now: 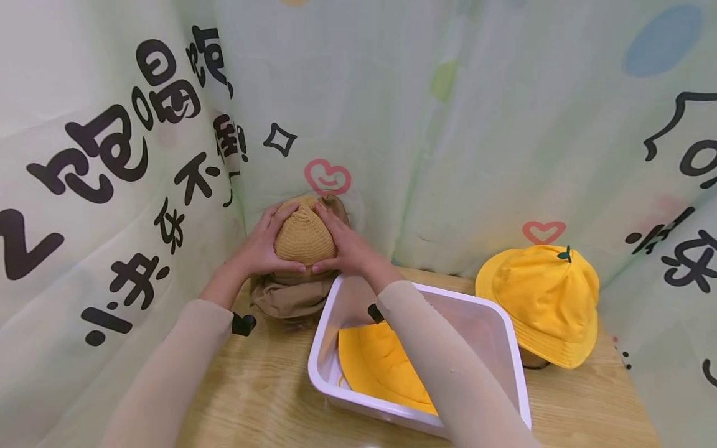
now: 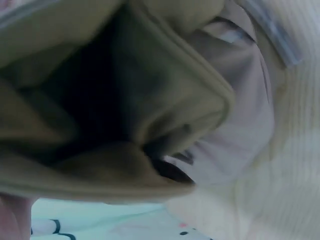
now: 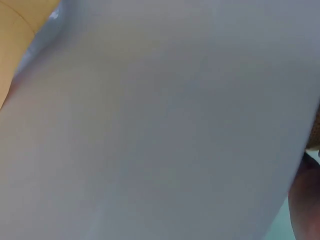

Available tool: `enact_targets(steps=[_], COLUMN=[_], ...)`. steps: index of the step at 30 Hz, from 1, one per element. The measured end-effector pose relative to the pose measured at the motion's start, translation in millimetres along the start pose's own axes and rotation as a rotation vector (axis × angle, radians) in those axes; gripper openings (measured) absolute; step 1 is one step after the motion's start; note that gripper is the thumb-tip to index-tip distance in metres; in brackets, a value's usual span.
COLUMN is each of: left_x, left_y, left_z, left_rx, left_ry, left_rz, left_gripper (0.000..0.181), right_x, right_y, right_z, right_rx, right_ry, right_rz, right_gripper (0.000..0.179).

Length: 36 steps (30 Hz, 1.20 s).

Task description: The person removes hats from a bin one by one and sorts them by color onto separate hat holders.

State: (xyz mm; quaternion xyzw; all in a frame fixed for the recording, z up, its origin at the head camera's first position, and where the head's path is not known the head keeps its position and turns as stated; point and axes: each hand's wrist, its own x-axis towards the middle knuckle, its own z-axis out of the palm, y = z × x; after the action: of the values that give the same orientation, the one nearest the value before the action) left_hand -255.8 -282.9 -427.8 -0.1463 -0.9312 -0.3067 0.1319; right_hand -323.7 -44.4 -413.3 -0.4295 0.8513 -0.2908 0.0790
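In the head view, a tan knitted hat [image 1: 305, 236] is held between both hands at the back left of the table. My left hand [image 1: 262, 241] grips its left side, thumb along the lower edge and fingers over the crown. The right hand [image 1: 348, 247] grips the opposite side in the same way. Under and behind the hat is a brown fabric item [image 1: 294, 302], partly covered, its kind unclear. The left wrist view shows folded olive-brown cloth [image 2: 185, 85] with a dark hollow, close up and blurred. Basin wall [image 3: 150, 125] fills most of the right wrist view.
A white plastic basin [image 1: 316, 367] stands on the wooden table [image 1: 241, 386], below the right forearm. Inside it lies a yellow hat [image 1: 381, 367]. Another yellow hat [image 1: 543, 292], with a green sprout on top, sits right of the basin. Printed curtains [image 1: 364, 93] enclose the table.
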Motion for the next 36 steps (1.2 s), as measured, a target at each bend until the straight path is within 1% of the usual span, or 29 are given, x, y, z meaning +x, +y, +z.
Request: enact_targets(steps=[4, 6, 9, 11, 14, 16, 18, 21, 22, 24, 28, 31, 34, 36], left_x=[-0.2, -0.6, -1.9, -3.2, -6.3, -9.0, -12.2, -16.4, -17.6, -20.7, -29.7, -39.3, -50.5, -60.3], left_y=[1.2, 2.0, 2.5, 2.8, 5.8, 9.2, 15.6, 28.0, 33.2, 44.6, 69.7, 87.0, 99.5, 106.7], left_z=[9.3, 12.8, 15.7, 15.9, 13.3, 9.3, 4.0, -3.6, -5.5, -8.8, -12.8, -11.0, -2.9, 4.4], left_rx=[0.005, 0.002, -0.002, -0.002, 0.017, 0.039, 0.053, 0.076, 0.084, 0.1, 0.139, 0.166, 0.184, 0.192], left_ry=[0.001, 0.004, 0.001, -0.006, -0.011, 0.011, 0.057, 0.13, 0.145, 0.156, 0.147, 0.137, 0.117, 0.092], left_rz=[-0.041, -0.04, -0.028, -0.021, -0.031, -0.029, -0.017, 0.046, 0.074, 0.136, 0.267, 0.353, 0.412, 0.417], left_gripper=[0.13, 0.13, 0.13, 0.13, 0.128, 0.123, 0.116, 0.104, 0.101, 0.094, 0.08, 0.072, 0.067, 0.065], right_x=[-6.4, -9.5, -13.9, -16.8, -23.1, -28.6, -35.9, -49.0, -54.1, -65.0, -87.5, -103.8, -119.6, -129.0], right_y=[2, 3, 4, 6, 7, 8, 7, 6, 6, 7, 10, 13, 15, 17], right_z=[0, 0, 1, 0, -3, -6, -10, -18, -21, -27, -37, -42, -43, -42], right_rx=[-0.007, -0.012, -0.02, -0.024, -0.028, -0.031, -0.025, -0.02, -0.019, -0.026, -0.06, -0.081, -0.1, -0.117], right_ry=[0.023, 0.026, 0.007, -0.006, -0.016, -0.016, -0.018, -0.003, 0.009, 0.035, 0.103, 0.141, 0.145, 0.129], right_rz=[0.008, 0.016, 0.026, 0.023, 0.026, 0.031, 0.036, 0.017, 0.006, -0.011, -0.059, -0.095, -0.113, -0.115], right_gripper=[0.127, 0.127, 0.126, 0.126, 0.124, 0.119, 0.112, 0.097, 0.092, 0.083, 0.064, 0.047, 0.038, 0.035])
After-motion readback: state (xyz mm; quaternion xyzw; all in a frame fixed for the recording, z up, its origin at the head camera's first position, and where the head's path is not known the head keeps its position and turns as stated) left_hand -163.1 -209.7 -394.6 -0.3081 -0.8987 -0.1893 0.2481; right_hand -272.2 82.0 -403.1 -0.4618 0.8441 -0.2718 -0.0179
